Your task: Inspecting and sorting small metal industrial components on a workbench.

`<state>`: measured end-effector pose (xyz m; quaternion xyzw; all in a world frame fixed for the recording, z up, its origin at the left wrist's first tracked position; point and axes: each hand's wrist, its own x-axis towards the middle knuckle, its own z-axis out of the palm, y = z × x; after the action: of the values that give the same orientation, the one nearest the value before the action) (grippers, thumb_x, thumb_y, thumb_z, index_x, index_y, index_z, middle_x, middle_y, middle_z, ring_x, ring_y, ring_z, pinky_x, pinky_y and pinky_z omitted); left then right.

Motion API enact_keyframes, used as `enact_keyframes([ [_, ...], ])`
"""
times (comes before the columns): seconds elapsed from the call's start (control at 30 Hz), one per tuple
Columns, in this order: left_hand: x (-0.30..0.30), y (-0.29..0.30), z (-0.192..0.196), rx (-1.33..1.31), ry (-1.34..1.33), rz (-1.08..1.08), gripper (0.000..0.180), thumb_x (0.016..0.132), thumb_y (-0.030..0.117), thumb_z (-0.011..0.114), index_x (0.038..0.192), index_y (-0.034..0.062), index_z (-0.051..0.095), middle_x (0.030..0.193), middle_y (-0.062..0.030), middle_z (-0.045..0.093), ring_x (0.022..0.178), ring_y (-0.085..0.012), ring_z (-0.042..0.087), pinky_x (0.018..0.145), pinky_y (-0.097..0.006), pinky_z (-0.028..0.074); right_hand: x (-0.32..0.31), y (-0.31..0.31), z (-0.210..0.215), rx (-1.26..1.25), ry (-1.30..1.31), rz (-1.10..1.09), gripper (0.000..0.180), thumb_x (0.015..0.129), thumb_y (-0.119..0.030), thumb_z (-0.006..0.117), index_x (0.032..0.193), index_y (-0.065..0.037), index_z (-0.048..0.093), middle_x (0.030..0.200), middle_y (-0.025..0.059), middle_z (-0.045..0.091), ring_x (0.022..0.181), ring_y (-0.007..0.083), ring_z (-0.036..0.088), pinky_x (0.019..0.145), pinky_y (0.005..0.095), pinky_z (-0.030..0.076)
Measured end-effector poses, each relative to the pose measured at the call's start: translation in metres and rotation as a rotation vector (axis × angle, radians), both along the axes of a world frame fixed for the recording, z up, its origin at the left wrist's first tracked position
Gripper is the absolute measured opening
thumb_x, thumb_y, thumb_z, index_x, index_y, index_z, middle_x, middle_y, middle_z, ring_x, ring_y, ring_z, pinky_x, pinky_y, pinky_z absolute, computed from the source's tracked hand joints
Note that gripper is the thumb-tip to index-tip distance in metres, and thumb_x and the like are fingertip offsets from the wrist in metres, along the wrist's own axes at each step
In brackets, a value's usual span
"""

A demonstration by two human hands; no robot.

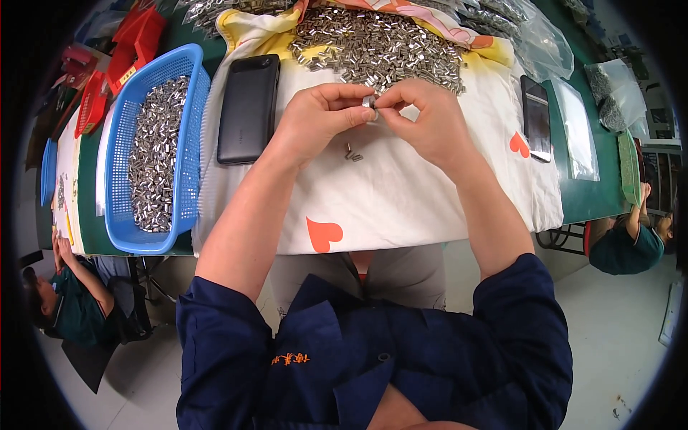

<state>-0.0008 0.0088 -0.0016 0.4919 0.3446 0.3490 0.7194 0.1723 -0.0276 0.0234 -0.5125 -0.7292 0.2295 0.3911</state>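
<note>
My left hand (315, 118) pinches a small silvery metal cylinder (368, 102) between thumb and fingertips, above the white cloth (408, 201). Up against its right side are the closed thumb and forefinger of my right hand (428, 122). Whether they grip the same cylinder or a tinier part is hidden by the fingertips. Below the hands, a few loose metal pieces (353, 154) lie on the cloth. Just beyond the hands spreads a large heap of short metal cylinders (394, 54).
Left stands a blue mesh basket (188, 143) of metal pieces, beside a black rectangular device (248, 107). A phone (535, 118) and clear bags (575, 129) lie right. Red bins (136, 43) sit at far left. Co-workers sit at left (82, 301) and right (627, 244).
</note>
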Motion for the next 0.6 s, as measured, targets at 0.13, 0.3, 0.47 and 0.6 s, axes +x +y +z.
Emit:
enact_keyframes([
  [0.13, 0.002, -0.002, 0.000, 0.026, 0.055, 0.010, 0.028, 0.076, 0.002, 0.062, 0.103, -0.0036, 0.055, 0.088, -0.0094, 0.063, 0.080, -0.0118, 0.060, 0.073, -0.020, 0.047, -0.002, 0.001, -0.007, 0.253, -0.221, -0.002, 0.007, 0.070, -0.006, 0.059, 0.076, -0.002, 0.060, 0.068, 0.0072, 0.059, 0.070, 0.0189, 0.058, 0.059, 0.0289, 0.047],
  [0.3, 0.000, -0.001, 0.002, 0.035, 0.046, -0.001, 0.029, 0.076, 0.002, 0.063, 0.104, -0.0039, 0.055, 0.088, -0.0094, 0.063, 0.080, -0.0114, 0.060, 0.072, -0.020, 0.047, 0.008, 0.004, -0.001, -0.098, -0.005, 0.049, 0.010, 0.071, -0.009, 0.061, 0.079, -0.002, 0.061, 0.074, 0.0074, 0.062, 0.068, 0.0173, 0.060, 0.062, 0.0264, 0.047],
  [0.47, 0.000, -0.004, 0.005, 0.041, 0.130, -0.076, 0.029, 0.074, 0.004, 0.066, 0.102, -0.0021, 0.058, 0.087, -0.0069, 0.063, 0.079, -0.0093, 0.059, 0.071, -0.020, 0.046, 0.013, 0.006, 0.006, -0.298, 0.051, 0.069, 0.012, 0.073, -0.010, 0.061, 0.083, -0.004, 0.062, 0.076, 0.0080, 0.063, 0.068, 0.0167, 0.061, 0.063, 0.0257, 0.047],
  [0.6, 0.002, -0.004, 0.004, 0.043, 0.170, -0.107, 0.028, 0.073, 0.004, 0.066, 0.101, -0.0007, 0.059, 0.086, -0.0046, 0.063, 0.077, -0.0078, 0.058, 0.070, -0.019, 0.046, 0.024, 0.016, -0.002, -0.164, 0.008, -0.132, 0.010, 0.073, -0.008, 0.061, 0.081, -0.002, 0.062, 0.074, 0.0041, 0.060, 0.068, 0.0136, 0.055, 0.063, 0.0261, 0.044],
])
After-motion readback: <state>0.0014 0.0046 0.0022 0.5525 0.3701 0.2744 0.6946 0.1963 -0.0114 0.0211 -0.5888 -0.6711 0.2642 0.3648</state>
